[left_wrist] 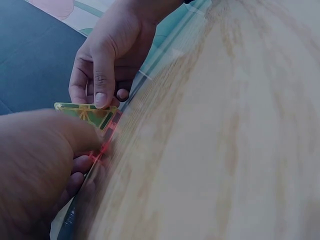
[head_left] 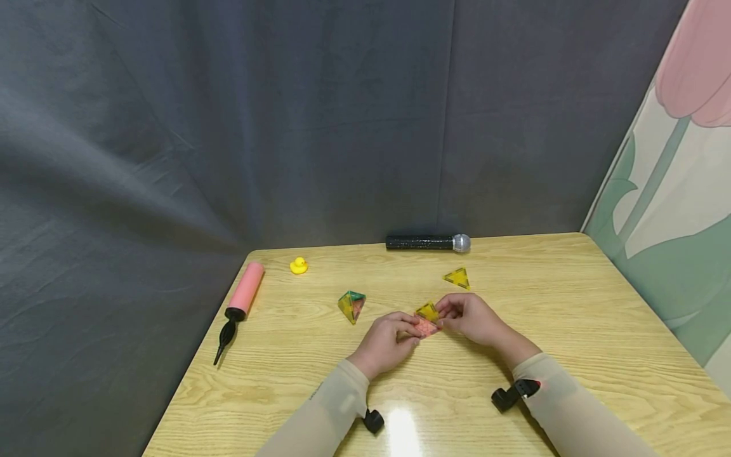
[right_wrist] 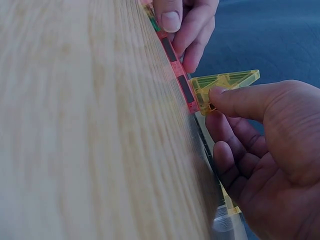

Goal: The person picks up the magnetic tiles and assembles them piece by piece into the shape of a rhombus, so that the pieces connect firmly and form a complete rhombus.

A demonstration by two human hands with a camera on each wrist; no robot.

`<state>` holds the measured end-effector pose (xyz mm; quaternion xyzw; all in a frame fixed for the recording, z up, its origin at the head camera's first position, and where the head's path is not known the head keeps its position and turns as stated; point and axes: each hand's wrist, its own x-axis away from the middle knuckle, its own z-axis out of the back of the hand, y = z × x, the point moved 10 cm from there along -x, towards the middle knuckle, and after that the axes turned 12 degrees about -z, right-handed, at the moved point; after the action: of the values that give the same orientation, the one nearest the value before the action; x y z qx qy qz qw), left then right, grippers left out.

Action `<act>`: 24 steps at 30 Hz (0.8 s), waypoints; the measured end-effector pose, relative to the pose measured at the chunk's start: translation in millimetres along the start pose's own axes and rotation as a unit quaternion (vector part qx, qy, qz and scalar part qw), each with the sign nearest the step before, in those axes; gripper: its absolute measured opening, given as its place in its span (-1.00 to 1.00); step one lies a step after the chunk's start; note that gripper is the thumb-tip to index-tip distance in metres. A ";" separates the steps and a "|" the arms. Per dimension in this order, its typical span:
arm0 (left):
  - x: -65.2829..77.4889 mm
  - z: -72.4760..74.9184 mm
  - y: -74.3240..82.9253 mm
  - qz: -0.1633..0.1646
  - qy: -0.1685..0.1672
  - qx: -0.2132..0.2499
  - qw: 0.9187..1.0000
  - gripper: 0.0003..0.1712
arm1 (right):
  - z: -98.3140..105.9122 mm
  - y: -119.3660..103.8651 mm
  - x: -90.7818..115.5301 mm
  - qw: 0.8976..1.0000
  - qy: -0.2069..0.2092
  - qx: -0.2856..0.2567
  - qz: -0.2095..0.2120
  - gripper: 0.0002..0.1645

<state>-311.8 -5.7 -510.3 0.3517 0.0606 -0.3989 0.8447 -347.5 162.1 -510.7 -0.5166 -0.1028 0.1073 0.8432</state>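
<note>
A red triangular magnetic tile (head_left: pixel 426 327) lies on the table, its near edge seen edge-on in the right wrist view. My left hand (head_left: pixel 387 344) holds it at its left side between thumb and fingers. A yellow triangular magnetic tile (right_wrist: pixel 225 85) stands tilted up from the table, its lower edge against the red tile or very close to it. Thumb and fingertips of my right hand (head_left: pixel 476 319) pinch the yellow tile near its right corner. In the left wrist view, the left hand (left_wrist: pixel 45 160) covers part of both tiles.
Left of the hands stands a small tile pyramid (head_left: pixel 351 307) in yellow, green and red. Another yellow triangular tile (head_left: pixel 458 278) lies behind the right hand. Farther out are a black microphone (head_left: pixel 422 242), a rubber duck (head_left: pixel 299 266) and a pink hand pump (head_left: pixel 247 291).
</note>
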 end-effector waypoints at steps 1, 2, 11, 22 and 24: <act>0.0 -0.2 -0.2 -0.001 0.000 0.004 1.000 -0.88 | -0.2 0.6 -0.4 1.000 0.000 -0.001 0.000 -0.76; 0.1 -0.5 -0.4 -0.001 -0.001 0.007 1.000 -0.87 | 0.0 1.0 -0.5 1.000 0.000 -0.001 -0.001 -0.76; 0.3 -1.6 -1.5 0.003 -0.008 0.008 1.000 -0.84 | 1.9 2.3 -1.3 1.000 0.010 0.028 -0.005 -0.82; -0.7 -1.6 -1.2 0.005 -0.002 -0.004 1.000 -0.85 | 2.5 5.0 -3.1 0.999 0.013 0.034 -0.011 -0.77; -1.0 -1.5 -0.4 0.002 -0.002 -0.004 1.000 -0.85 | 2.4 6.3 -3.7 0.999 0.013 0.036 -0.013 -0.78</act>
<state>-312.5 -4.3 -511.2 0.3477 0.0592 -0.3977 0.8470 -352.2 165.9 -515.5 -0.4861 -0.0942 0.0934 0.8638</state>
